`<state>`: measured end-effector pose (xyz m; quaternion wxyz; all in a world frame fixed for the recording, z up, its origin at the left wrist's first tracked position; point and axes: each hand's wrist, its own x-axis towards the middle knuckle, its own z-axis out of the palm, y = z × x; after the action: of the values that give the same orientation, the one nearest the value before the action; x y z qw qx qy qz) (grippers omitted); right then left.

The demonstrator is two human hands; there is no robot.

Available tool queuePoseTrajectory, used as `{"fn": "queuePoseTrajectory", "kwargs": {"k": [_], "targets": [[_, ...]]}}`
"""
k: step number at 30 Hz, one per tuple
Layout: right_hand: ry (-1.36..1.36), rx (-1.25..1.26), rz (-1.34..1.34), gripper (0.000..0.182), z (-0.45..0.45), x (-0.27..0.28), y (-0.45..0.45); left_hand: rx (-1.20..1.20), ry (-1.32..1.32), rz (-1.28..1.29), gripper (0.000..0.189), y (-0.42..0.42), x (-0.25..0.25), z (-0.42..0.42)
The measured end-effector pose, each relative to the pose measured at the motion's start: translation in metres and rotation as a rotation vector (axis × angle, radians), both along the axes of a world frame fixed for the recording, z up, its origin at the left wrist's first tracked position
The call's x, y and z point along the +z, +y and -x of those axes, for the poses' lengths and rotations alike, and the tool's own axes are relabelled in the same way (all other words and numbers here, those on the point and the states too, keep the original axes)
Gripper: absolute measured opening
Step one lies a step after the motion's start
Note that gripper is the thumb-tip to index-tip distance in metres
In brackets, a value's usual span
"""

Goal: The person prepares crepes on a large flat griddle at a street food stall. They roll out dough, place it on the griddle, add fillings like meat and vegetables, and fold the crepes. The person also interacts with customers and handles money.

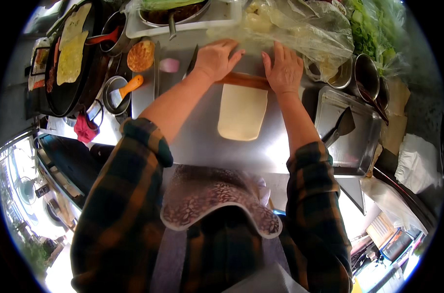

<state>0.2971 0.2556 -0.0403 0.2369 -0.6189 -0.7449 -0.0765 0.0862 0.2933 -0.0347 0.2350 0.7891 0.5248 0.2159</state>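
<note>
A pale, flat rectangular sheet of dough (242,113) lies on the metal worktop (203,135). Across its far edge rests a reddish-brown rolling pin (244,80). My left hand (219,60) is over the pin's left end, fingers stretched forward past it. Over the right end is my right hand (285,69), its palm low and its fingers also extended. Neither hand has its fingers wrapped around the pin; both ends are hidden beneath them. The fingertips are near a clear plastic bag (309,33) holding pale lumps.
At left stand a round black griddle (88,66) with flat cooked sheets, a browned flatbread (141,56), a long knife (156,69) and an orange-handled scraper (131,86) in a metal bowl. A metal tray (357,146) with a dark spatula (345,122) and several metal pots are at right.
</note>
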Motion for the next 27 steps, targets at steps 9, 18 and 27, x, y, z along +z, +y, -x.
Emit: {"fn": "queuePoseTrajectory", "kwargs": {"k": [9,18,27], "targets": [[0.135,-0.008,0.251,0.047,0.039,0.010,-0.197,-0.180,0.183,-0.123,0.071,-0.201,0.038,0.051],[0.170,0.137,0.255,0.043,0.022,0.048,-0.224,-0.068,0.125,0.112,0.045,-0.140,0.040,0.044],[0.282,0.190,0.316,0.043,-0.016,0.070,-0.267,-0.387,0.001,0.575,0.033,-0.036,0.087,-0.034]]}}
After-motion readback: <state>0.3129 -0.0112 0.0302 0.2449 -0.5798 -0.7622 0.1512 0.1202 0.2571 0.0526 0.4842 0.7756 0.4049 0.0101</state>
